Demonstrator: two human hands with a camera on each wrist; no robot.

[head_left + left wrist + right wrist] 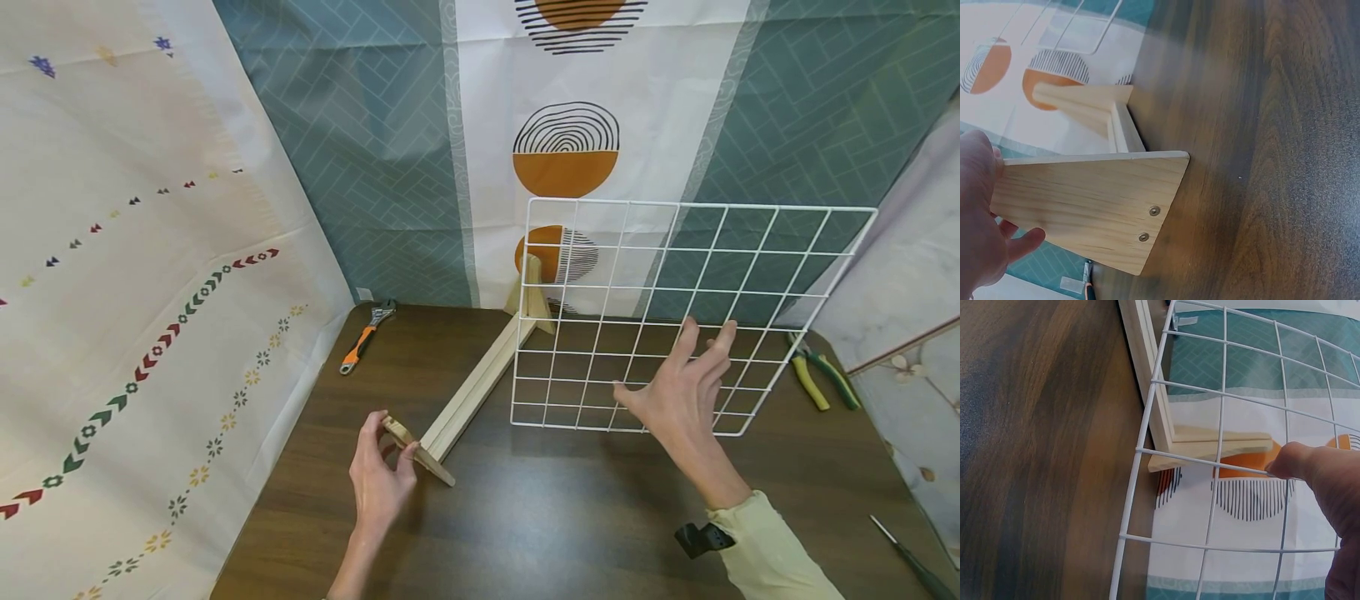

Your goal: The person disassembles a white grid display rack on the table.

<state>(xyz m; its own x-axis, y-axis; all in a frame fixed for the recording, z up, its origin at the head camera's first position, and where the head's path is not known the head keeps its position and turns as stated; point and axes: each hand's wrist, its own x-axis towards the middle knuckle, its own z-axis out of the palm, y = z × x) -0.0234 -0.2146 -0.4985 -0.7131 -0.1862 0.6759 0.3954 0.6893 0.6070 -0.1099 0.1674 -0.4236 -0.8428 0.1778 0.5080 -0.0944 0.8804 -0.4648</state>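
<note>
A light wooden stand [476,387] has a long grooved rail running between two tapered end panels. My left hand [378,475] grips the near end panel [1091,203] by its narrow upper part, thumb on one side and fingers on the other. Two screw heads [1149,224] show low on that panel. My right hand [682,396] holds a white wire grid [573,381] by its wires, fingers spread across the squares. In the right wrist view the thumb [1297,461] lies against a wire. The grid stands tilted up, overlapping the stand's far end panel [1210,450].
An orange-handled adjustable wrench [365,337] lies at the back left of the brown table [517,517]. Pliers with yellow-green handles [821,375] are at the back right, behind the grid's edge. A screwdriver [911,558] lies front right. Patterned cloths [375,150] hang behind the table.
</note>
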